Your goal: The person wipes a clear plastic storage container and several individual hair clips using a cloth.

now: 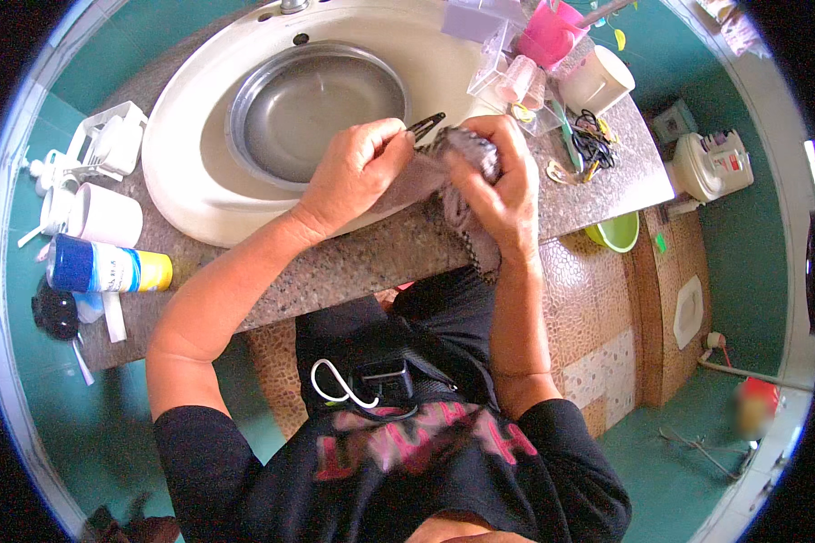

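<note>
Between the fingertips of my left hand (363, 166) is a dark hair clip (429, 125), its tip pointing up and to the right. My right hand (499, 183) grips a bunched greyish-pink cloth (458, 210) with a dark checked edging, part of which hangs over the counter's front edge. The cloth also stretches toward my left hand; whether those fingers hold it too is hidden. Both hands are above the front right rim of the cream oval washbasin (190, 214). A metal bowl of water (319, 115) sits inside the basin, beyond my left hand.
On the granite counter (373, 261), a blue-and-yellow tube (112, 265), a pale cup (109, 215) and a white rack (109, 142) stand left. At right are a white container (598, 80), a pink cup (550, 34) and tangled hair ties (594, 139). A green basin (617, 231) lies below.
</note>
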The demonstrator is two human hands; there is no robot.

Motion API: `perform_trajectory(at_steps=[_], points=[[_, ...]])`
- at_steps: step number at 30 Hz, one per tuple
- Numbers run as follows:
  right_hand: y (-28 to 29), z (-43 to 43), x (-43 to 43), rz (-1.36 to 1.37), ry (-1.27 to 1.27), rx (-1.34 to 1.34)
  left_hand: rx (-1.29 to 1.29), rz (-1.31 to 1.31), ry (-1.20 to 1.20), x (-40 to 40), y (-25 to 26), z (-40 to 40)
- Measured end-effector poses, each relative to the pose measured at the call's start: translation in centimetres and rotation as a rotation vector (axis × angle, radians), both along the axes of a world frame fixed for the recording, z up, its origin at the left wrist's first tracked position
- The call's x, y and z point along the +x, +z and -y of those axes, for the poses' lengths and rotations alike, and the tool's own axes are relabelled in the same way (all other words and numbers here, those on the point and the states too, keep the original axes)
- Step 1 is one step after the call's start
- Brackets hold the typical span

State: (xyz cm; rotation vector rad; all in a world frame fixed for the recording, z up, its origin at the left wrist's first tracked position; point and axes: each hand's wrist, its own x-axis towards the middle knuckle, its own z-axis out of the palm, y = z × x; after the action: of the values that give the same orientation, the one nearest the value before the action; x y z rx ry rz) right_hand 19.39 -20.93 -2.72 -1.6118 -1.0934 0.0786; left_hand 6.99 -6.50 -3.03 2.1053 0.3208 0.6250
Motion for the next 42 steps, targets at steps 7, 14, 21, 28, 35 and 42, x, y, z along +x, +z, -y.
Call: perform_trajectory(at_steps=[7,14,21,28,35,42], points=[[-0.6,-0.3,-1.2,0.224,-0.192,-0.060,0.156,0.031,-0.095,-0.2,-0.4,1.5],[-1.1,-0.3,-1.0,0.021,-0.262,0.204,-0.109,-0.019,-0.072,-0.2,0.2,2.0],[-0.6,0.3,-1.4,0.261,-0.147,0.000,-0.022,-0.003,-0.108,-0.2,0.4,2.4],[-0.8,0.1,-0.8,0.070,-0.268,0.122,-0.129,-0.085,-0.077,-0.4,0.7,2.0],[-0.7,0.4,-1.1,0.170,-0.206,-0.024,0.010,-0.058,-0.120,0.2,0.3,2.3],[-0.8,0.5,-0.3,-0.086,-0.310,0.077,-0.477,-0.072,-0.175,-0.5,0.4,1.2]])
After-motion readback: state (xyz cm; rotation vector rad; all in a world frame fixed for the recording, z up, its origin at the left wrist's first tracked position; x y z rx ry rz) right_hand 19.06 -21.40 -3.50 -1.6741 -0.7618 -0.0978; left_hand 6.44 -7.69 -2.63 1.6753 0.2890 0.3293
